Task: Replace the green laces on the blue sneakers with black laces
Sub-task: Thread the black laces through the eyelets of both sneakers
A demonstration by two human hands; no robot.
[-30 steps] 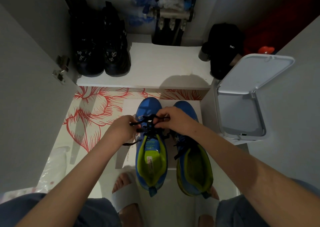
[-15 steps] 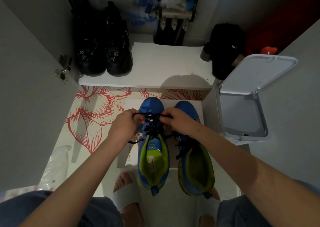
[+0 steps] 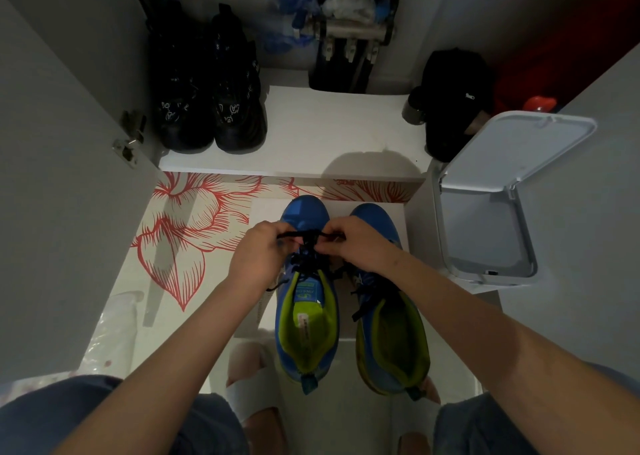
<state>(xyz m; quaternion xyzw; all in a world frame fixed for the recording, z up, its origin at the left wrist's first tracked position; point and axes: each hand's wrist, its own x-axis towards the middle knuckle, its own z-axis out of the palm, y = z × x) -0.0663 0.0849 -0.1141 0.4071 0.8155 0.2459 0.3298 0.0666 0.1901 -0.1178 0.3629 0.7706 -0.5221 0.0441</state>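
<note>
Pinching the black lace (image 3: 304, 235) at either end, the left hand (image 3: 258, 260) and right hand (image 3: 360, 246) are holding it stretched over the left sneaker (image 3: 306, 330), toward its toe. The right sneaker (image 3: 391, 343) is lying just beside it. A bin (image 3: 485, 232) is crowding the right edge and a door (image 3: 62, 212) is hemming in the left, with patterned floor (image 3: 180, 246) lying open between door and sneakers. Boots (image 3: 207, 108) and a cap (image 3: 453, 101) are sitting on the far shelf (image 3: 329, 132).

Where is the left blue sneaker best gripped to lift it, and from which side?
Grip the left blue sneaker at its heel collar, from above on the near side: the opening faces up, the heel points toward the person, and the left hand and right hand crowd the toe end, pinching the black lace.
</note>
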